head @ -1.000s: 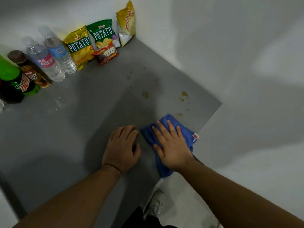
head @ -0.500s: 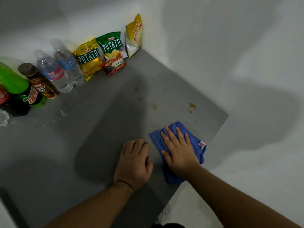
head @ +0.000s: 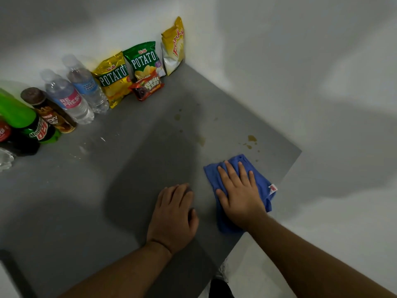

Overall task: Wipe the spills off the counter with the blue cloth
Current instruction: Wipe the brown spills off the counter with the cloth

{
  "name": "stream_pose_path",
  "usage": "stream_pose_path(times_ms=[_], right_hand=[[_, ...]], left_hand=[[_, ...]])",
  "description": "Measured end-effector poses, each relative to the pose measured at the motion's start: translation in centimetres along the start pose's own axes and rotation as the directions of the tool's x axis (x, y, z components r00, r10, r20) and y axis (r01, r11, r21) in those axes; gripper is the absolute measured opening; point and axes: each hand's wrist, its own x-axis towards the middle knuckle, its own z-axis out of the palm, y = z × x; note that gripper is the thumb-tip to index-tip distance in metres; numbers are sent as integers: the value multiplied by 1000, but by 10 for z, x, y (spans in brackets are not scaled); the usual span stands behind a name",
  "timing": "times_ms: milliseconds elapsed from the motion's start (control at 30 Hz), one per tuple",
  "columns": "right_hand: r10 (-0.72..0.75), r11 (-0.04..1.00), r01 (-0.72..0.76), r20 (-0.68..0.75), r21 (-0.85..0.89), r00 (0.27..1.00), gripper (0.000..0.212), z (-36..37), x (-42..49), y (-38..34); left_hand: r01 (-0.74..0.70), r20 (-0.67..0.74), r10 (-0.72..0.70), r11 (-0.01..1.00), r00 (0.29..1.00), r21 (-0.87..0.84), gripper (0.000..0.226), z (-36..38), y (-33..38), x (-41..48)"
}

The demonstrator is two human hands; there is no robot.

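The blue cloth point(head: 262, 181) lies flat on the grey counter point(head: 107, 190) near its right edge, a red-and-white tag at its right corner. My right hand point(head: 238, 194) presses palm-down on the cloth, fingers spread and pointing away from me. My left hand point(head: 174, 214) rests flat on the bare counter just left of the cloth, holding nothing. Brownish spills mark the counter beyond the cloth: a cluster of spots point(head: 250, 141) just ahead of it, a smear point(head: 202, 140) to the left, and small drops point(head: 177, 117) further back.
Along the back wall stand two water bottles point(head: 71, 95), a brown bottle point(head: 49, 112), a green soda bottle point(head: 28, 121), two potato chip bags point(head: 129, 76), a fudge bar pack point(head: 148, 86) and a yellow snack bag point(head: 174, 46). Small wet glints point(head: 90, 145) lie on the counter's left.
My right hand has stayed flat on the cloth, shifting slightly forward toward the spots. The view has drifted, so everything sits lower and further right in frame. My left hand stays planted.
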Motion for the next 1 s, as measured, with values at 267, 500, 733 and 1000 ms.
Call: stream_pose_path(times_ms=[267,500,733,1000], right_hand=[[-173,985,174,34,-21,984,61,-21,-11,83],[-70,998,70,-5,-7,998,66,-23,27,35],[-296,955,297,26,-3,955,61,-24,-5,110],[-87,996,88,-19,9,996,66,-28,42,77]], left_hand=[[-17,-90,17,1000,996,6,42,2,0,0],[-1,-143,7,999,990,39,42,3,12,19],[-104,-90,101,994,991,-29,45,8,29,73],[-9,-42,10,1000,999,8,46,20,26,88]])
